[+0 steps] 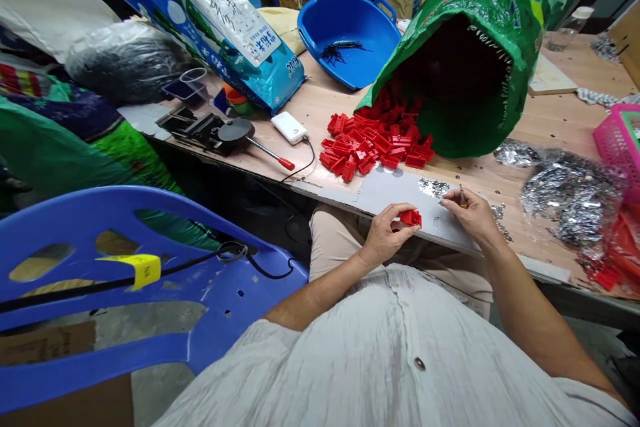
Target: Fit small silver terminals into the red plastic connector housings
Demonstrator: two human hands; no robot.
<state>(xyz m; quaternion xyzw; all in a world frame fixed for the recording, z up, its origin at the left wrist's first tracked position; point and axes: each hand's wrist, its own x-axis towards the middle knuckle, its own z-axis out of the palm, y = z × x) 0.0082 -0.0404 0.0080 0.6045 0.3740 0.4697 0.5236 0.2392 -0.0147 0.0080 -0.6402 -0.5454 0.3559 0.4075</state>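
- Left hand (389, 233): thumb and fingers pinch a red part (412, 218) at the table's (320, 97) near edge.
- Right hand (471, 215): fingers closed round a slim tool (463, 197), beside metal bits (433, 187).
- Yellow tag (146, 271) above the chair (235, 293): seemingly "N/A".
- Blue bag (193, 23): label (245, 23) with Chinese print, black scrawl; unclear.
- Green bag (525, 27): red-and-white characters, partly creased; red pile (375, 140) at its mouth.

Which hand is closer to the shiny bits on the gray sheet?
Right. The right hand is beside the shiny bits, on their right; the left hand, holding a red piece, is farther off, to their near left.
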